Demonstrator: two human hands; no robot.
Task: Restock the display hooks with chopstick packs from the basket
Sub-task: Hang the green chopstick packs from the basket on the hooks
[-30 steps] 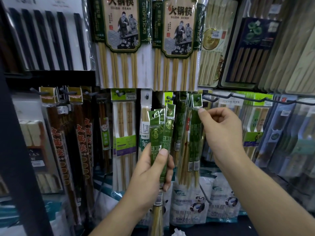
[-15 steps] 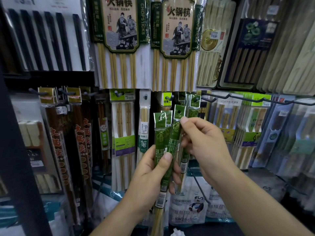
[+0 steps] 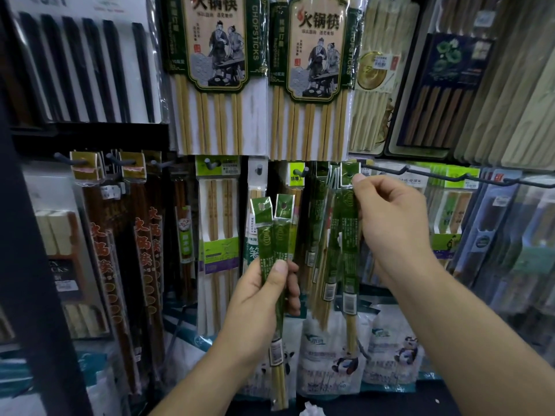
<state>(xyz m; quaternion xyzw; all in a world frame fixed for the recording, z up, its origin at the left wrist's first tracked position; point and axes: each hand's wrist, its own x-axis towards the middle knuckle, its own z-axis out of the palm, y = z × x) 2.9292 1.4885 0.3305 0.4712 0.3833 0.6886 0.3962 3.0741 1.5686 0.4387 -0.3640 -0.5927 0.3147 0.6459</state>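
My left hand [image 3: 264,298] grips two slim green chopstick packs [image 3: 274,235] upright in front of the display, their hang tabs pointing up. My right hand [image 3: 390,223] pinches the top tab of another green chopstick pack [image 3: 350,235] and holds it at the tip of a black display hook [image 3: 387,171]. Several matching green packs [image 3: 322,223] hang just left of it. The basket is not in view.
Large bamboo chopstick packs [image 3: 312,73] hang above. Dark red-lettered packs [image 3: 144,250] hang at the left, and a white-green pack [image 3: 220,232] beside my left hand. More black hooks [image 3: 480,178] jut out at the right. Panda-printed bags [image 3: 345,364] sit below.
My right hand took one green pack from the bundle in my left hand and lifted it up and right to the hook. My left hand stayed in place with fewer packs.
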